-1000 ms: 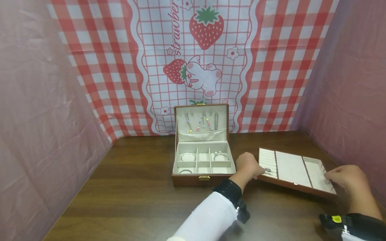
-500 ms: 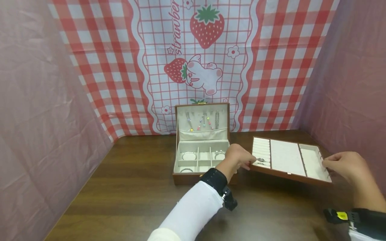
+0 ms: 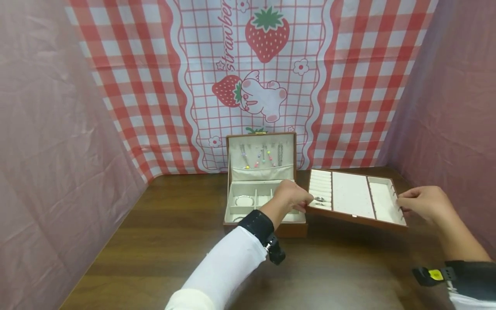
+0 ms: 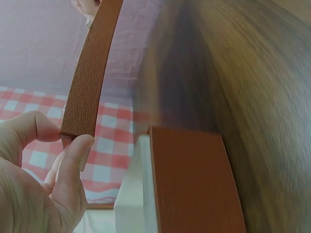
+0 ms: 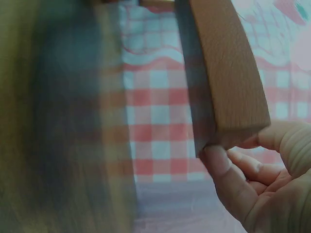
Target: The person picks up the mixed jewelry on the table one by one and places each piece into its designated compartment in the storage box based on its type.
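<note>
Both my hands hold a brown jewelry tray (image 3: 351, 194) in the air, right of the open jewelry box (image 3: 292, 230). My left hand (image 3: 288, 196) pinches the tray's left end, in front of the box's right part. At the right end my right hand (image 3: 424, 202) grips the wall. Cream ring rolls fill the left section, with silver rings (image 3: 319, 199) near the front; a flat panel and an open compartment follow. The left wrist view has the tray (image 4: 87, 77) above the box's brown side (image 4: 194, 179). Thumb and fingers pinch the tray's end (image 5: 233, 73) in the right wrist view.
Inside the box lies a bracelet (image 3: 244, 201) in a divided compartment. Beaded necklaces (image 3: 263, 156) hang inside the raised lid. Behind the brown wooden table (image 3: 186, 241) hangs a red checked strawberry cloth (image 3: 267, 38), with pink curtains (image 3: 453, 107) at the sides.
The tray has risen off the table and moved left toward the box, carried by both hands. My left forearm now covers more of the box's compartments.
</note>
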`<state>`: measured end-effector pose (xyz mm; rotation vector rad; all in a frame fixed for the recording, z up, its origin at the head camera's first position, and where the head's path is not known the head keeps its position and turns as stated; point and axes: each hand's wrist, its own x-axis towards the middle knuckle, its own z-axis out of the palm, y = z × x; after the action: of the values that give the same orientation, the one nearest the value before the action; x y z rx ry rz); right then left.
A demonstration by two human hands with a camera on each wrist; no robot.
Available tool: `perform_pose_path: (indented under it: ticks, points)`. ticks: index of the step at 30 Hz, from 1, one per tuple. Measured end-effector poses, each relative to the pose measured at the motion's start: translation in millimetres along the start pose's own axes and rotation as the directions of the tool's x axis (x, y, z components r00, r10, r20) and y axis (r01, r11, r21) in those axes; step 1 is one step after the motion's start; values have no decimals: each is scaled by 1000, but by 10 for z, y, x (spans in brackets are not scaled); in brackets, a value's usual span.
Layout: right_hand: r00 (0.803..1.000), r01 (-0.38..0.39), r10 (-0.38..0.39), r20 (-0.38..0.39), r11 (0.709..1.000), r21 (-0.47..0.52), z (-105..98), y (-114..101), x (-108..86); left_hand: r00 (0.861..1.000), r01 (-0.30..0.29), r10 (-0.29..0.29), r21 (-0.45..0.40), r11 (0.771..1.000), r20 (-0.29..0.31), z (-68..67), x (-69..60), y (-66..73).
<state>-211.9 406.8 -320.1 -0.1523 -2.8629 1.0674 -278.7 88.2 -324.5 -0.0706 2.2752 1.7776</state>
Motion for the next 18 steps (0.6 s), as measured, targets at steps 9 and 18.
perform_pose_path:
  ticks: [9, 18]
  points:
    - [997, 28, -42, 58, 974, 223, 225, -258, 81, 1000, -25, 25, -1, 1000, 9, -356, -55, -94]
    - [992, -52, -3, 127, 904, 424, 478, -491, 140, 998, -54, 54, 17, 998, 19, -705, -100, -226]
